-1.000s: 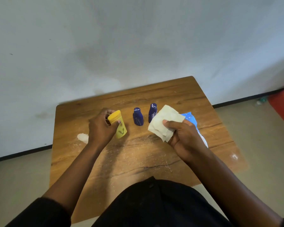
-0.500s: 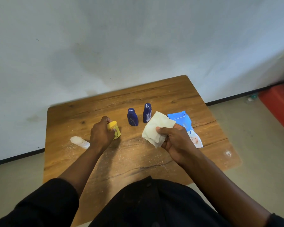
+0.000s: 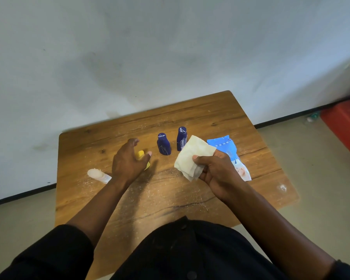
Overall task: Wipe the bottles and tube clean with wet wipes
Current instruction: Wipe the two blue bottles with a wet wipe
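Left hand (image 3: 127,161) hovered open over yellow bottle (image 3: 141,156), mid-frame on desk (image 3: 190,118), contact unclear; right hand (image 3: 216,170) pinched limp wet wipe (image 3: 192,156); bottle probably light, slick, best gripped round body

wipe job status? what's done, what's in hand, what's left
Done: yellow bottle stands on the table, left hand open above it. In hand: right hand grips a soiled wipe. Left: two streaked blue bottles and the white tube.
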